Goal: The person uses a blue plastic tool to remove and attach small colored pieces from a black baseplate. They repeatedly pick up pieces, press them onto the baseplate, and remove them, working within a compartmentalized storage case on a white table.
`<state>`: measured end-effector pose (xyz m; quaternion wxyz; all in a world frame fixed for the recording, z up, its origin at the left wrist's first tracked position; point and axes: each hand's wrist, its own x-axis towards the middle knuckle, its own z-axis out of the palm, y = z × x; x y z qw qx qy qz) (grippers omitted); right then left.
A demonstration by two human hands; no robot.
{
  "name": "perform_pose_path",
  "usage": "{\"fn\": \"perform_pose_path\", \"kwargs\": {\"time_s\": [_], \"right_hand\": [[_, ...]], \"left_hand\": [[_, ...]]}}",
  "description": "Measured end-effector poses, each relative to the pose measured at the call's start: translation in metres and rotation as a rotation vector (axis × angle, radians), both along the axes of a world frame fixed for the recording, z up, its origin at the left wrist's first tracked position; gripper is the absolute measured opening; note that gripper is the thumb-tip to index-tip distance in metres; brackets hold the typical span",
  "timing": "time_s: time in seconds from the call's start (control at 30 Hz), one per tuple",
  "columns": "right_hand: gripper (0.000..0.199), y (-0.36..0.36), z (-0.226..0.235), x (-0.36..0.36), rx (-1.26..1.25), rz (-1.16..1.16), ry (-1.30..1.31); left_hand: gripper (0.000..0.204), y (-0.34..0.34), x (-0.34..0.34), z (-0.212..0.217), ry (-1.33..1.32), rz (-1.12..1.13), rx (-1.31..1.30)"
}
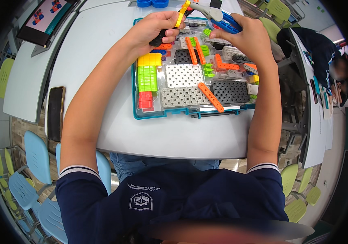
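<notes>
My left hand (157, 31), above the far left of the parts tray, is closed round a black piece (157, 40) and a yellow plastic beam (181, 14). My right hand (249, 35) grips a blue slotted beam (227, 25) with a grey curved piece (206, 11) at its end. That grey piece reaches across to the top of the yellow beam; whether they are joined I cannot tell. Under both hands lies the teal-edged tray (141, 114). It holds white, grey and black perforated plates, green gears and orange beams. One orange beam (211, 97) rests slantwise across the plates.
Left of the tray lies a dark phone (56, 113) on the white table (174, 142). A screen (44, 18) showing models stands at the far left. Blue round pieces (151, 3) sit at the back. At the right, another person (320, 53) leans over a table.
</notes>
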<state>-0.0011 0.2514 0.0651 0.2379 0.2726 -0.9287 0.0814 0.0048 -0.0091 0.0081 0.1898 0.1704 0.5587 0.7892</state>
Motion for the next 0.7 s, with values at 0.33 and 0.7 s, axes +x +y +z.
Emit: {"fn": "perform_pose_path", "kwargs": {"time_s": [0.33,0.7], "right_hand": [[0.071,0.009,-0.003,-0.012,-0.079,-0.018,-0.092],[0.068,0.018,-0.003,-0.016,-0.106,0.016,-0.143]], "left_hand": [[0.013,0.011,0.006,0.000,-0.017,0.071,0.127],[0.014,0.014,0.005,-0.001,-0.041,0.052,0.120]]}}
